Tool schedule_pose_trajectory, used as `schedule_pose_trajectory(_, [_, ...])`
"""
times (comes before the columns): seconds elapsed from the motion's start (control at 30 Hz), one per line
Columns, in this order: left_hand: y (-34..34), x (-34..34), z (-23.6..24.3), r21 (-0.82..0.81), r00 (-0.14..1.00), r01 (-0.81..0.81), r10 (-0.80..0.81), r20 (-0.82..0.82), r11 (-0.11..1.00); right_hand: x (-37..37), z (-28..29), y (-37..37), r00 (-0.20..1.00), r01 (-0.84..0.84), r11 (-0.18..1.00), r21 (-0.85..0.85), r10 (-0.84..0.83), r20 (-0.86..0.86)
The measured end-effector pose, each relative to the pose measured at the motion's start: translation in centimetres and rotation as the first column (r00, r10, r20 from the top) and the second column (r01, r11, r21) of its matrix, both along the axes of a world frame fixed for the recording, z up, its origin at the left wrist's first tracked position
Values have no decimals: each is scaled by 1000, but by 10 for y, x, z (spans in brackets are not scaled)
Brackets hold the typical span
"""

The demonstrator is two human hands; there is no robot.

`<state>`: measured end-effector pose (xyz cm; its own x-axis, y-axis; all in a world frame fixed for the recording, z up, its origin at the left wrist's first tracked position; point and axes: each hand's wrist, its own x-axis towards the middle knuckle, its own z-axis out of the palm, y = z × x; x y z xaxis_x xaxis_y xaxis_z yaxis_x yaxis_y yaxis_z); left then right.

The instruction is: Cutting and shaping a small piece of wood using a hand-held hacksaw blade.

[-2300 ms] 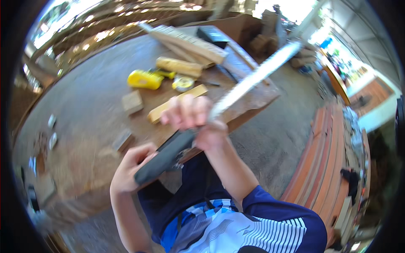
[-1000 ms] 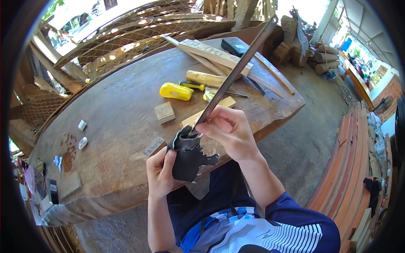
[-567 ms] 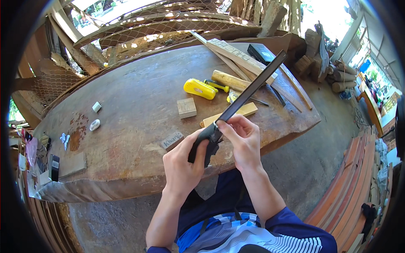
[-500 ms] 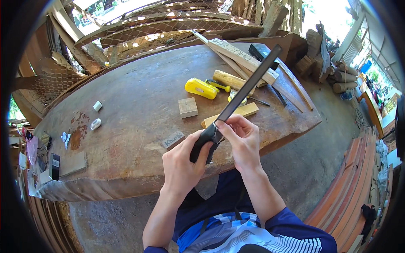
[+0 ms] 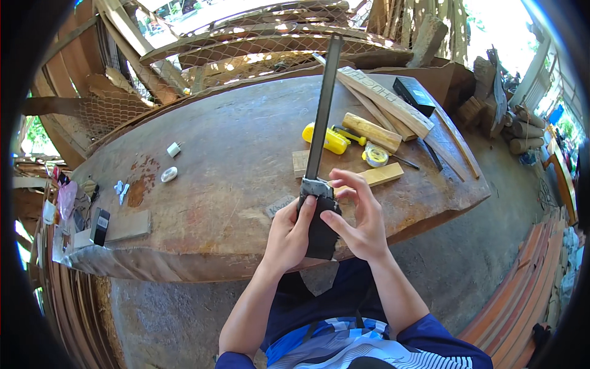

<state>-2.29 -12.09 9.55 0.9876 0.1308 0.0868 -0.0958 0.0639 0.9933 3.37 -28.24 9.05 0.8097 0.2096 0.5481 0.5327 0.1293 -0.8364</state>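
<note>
A handsaw (image 5: 321, 123) with a long, narrow dark blade stands almost upright in front of me, its tip pointing away over the table. Its black handle (image 5: 321, 230) has a ragged edge and a grey collar where the blade begins. My left hand (image 5: 290, 230) is closed round the handle's left side, the thumb lying on its face. Just to the right, my right hand (image 5: 361, 216) is open, its fingers parted and curved beside the collar. Its thumb tip is close to the handle's edge; I cannot tell whether it touches. The blade partly covers a small wood block (image 5: 300, 163).
On the worn table (image 5: 203, 215) lie a yellow tool (image 5: 332, 140), a tape measure (image 5: 375, 155), a round wooden piece (image 5: 372, 132), a pale wood strip (image 5: 382, 174) and several boards (image 5: 387, 98). A black box (image 5: 413, 95) stands far right, a white plug (image 5: 174, 149) at left.
The saw has swung from leaning right to nearly upright, its handle now facing me. My right hand has let go of the collar and spread its fingers. The view has shifted a little left.
</note>
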Motion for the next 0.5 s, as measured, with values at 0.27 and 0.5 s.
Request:
schedule_pose_trajectory(0.27, [-11, 2, -21, -438, 954, 79, -196, -228, 895, -3, -12, -8, 947, -210, 977, -35, 195, -254])
schedule_pose_trajectory(0.5, [-29, -6, -38, 176, 922, -374, 344, 181, 911, -4, -7, 3, 954, 78, 989, -124, -110, -280])
